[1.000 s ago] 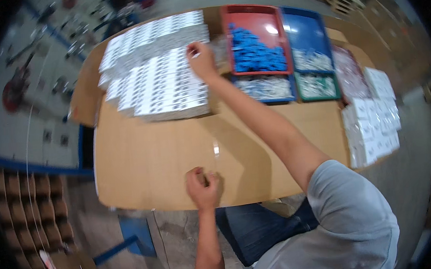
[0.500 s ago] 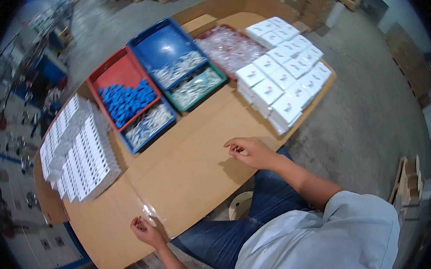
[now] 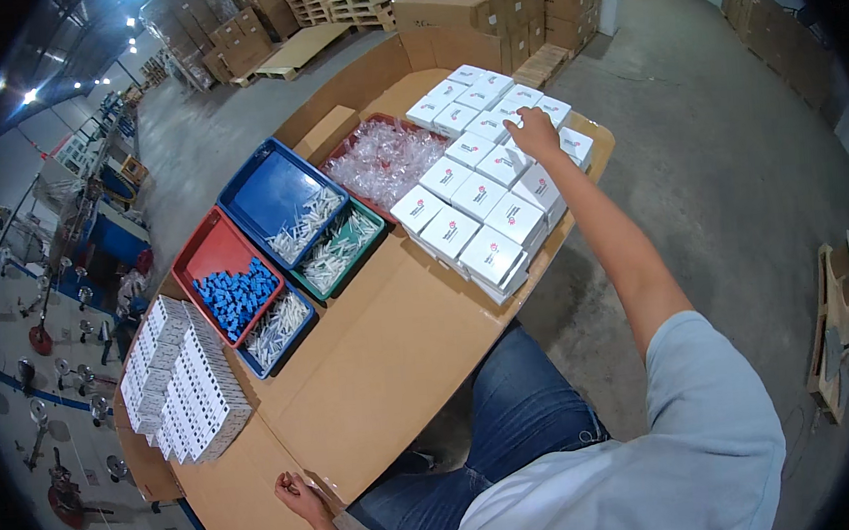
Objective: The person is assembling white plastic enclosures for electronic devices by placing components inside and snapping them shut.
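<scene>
White square cardboard boxes [image 3: 479, 197] stacked along rt edge of brown cardboard counter [image 3: 371, 338], R hand [image 3: 535, 134] there, grip unclear; L hand [image 3: 298, 492] half-curled, nr edge, contents unclear; small blue plastic pcs [image 3: 237, 296] loose.

Cardboard-topped table [image 3: 371, 347], stacked white boxes [image 3: 479, 195] at right, coloured trays [image 3: 264, 190] mid-table, speckled white stacks [image 3: 197, 394] at left
</scene>
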